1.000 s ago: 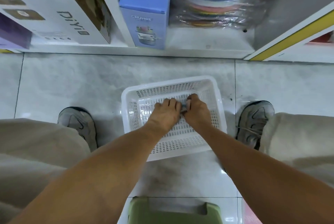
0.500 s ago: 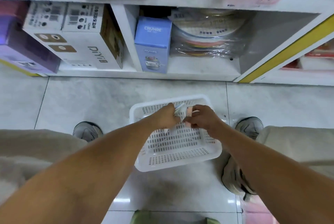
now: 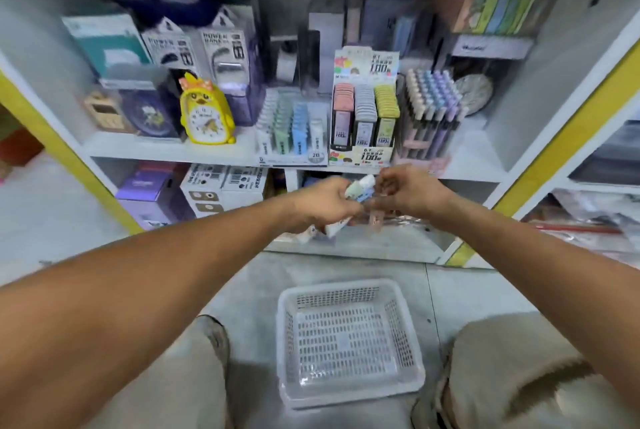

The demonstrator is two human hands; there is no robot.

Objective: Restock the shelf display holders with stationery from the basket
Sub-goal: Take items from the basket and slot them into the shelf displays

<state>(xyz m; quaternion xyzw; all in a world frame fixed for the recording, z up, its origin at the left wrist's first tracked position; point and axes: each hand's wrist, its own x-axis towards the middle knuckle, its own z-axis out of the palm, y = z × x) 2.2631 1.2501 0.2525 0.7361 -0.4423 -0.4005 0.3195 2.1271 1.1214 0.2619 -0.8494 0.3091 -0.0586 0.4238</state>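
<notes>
Raised from the basket [image 3: 349, 342], both hands [image 3: 323, 201] [image 3: 408, 191] together grip stationery tubes [image 3: 358, 187] between them

My one view: head-worn wide-angle camera, facing forward and down. Shelf [image 3: 214, 151] close ahead at arm's reach, basket [image 3: 349, 390] on floor below, between knees. No second view.
</notes>
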